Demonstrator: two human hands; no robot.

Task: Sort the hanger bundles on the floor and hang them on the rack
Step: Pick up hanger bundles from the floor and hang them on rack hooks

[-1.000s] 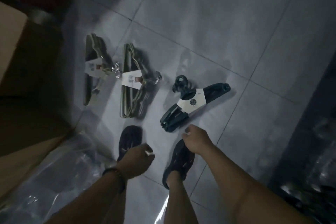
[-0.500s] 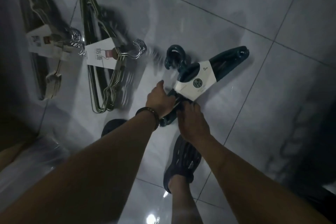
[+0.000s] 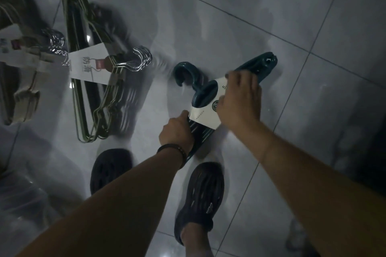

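A bundle of dark teal plastic hangers [image 3: 205,92] with a white paper band [image 3: 203,116] lies on the grey tiled floor in front of me. My left hand [image 3: 177,131] grips the bundle's near arm. My right hand [image 3: 240,100] grips the bundle over the paper band, fingers curled round its far arm. To the left lies a bundle of green wire hangers [image 3: 92,98] with a white label and chrome hooks. A beige hanger bundle [image 3: 25,87] lies at the far left edge.
My two feet in dark perforated clogs [image 3: 199,200] stand just below the teal bundle. Clear plastic wrapping [image 3: 23,200] lies on the floor at the lower left. A dark object fills the right edge. No rack is in view.
I have bent closer to the floor. My right hand moved up from the bundle's near arm onto the paper band and far arm. My left hand stays on the near arm.
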